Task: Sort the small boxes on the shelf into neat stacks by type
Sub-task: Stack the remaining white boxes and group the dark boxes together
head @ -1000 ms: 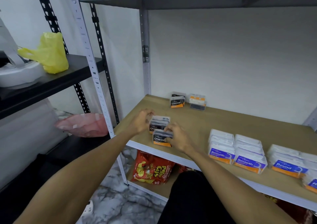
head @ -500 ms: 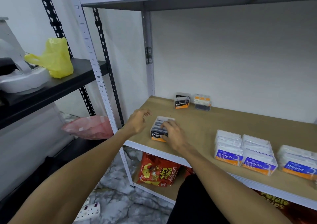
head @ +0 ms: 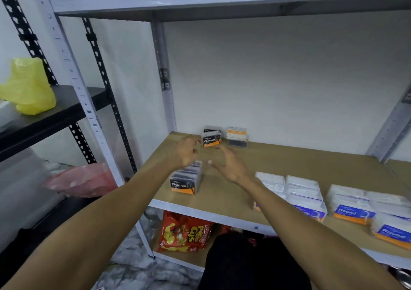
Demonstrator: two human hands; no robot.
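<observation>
Hands reach over the wooden shelf [head: 278, 160] with nothing in them: the left hand [head: 185, 151] hovers with fingers loosely curled and a little blurred, just above the back end of the near Charcoal stack [head: 185, 178], and the right hand [head: 229, 165] is spread wide, palm turned inward, just right of that same stack and clear of it. The near Charcoal stack sits close to the shelf's front edge, its black-and-orange label facing forward. Farther back from it, against the wall, stands a second Charcoal box [head: 211, 139] with another dark box behind it, and just to the right of that pair a clear box with an orange-and-white label [head: 237, 136] lies near the wall. To the right of the near Charcoal stack, past the right forearm, come two neat piles of white Smooth boxes [head: 304, 195] with blue-and-orange labels, partly hidden by the arm, and beyond them the Round boxes [head: 355, 203], also piled at the front edge. Below the near Charcoal stack, on the lower level, lies a red snack bag [head: 184, 234]. Well to its left, on a black shelf [head: 44, 118], sits a yellow plastic bag [head: 27, 87], with a pink bag [head: 82, 180] lower down.
</observation>
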